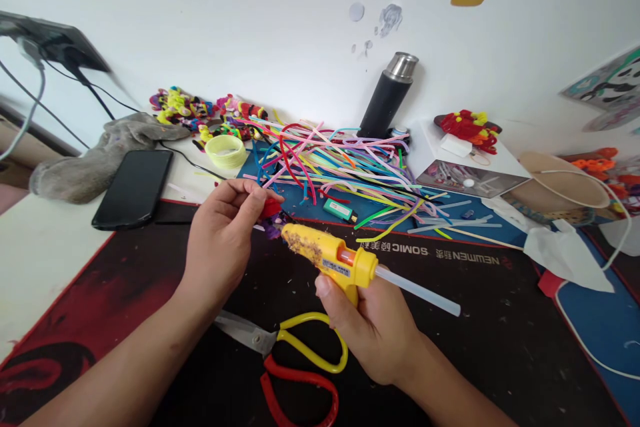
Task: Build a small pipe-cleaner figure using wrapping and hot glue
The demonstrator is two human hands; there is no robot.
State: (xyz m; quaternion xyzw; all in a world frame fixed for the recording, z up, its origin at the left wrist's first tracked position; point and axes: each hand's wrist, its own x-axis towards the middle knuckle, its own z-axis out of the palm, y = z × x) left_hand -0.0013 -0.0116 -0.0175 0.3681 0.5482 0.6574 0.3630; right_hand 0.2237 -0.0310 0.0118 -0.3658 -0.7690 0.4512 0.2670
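While the left hand [220, 233] pinches a fuzzy red-and-purple piece [271, 209] between thumb and fingers, seemingly to steady it, the right hand [387, 330] grips a yellow glue gun [313, 245], nozzle close beside the piece, probably for precise aim, above scissors [257, 340]

single head-worn view, looking from above both forearms, facing forward and down over the counter [55, 240] toward the white wall [225, 27], hands [225, 233] close at centre, no second view sharing the scene
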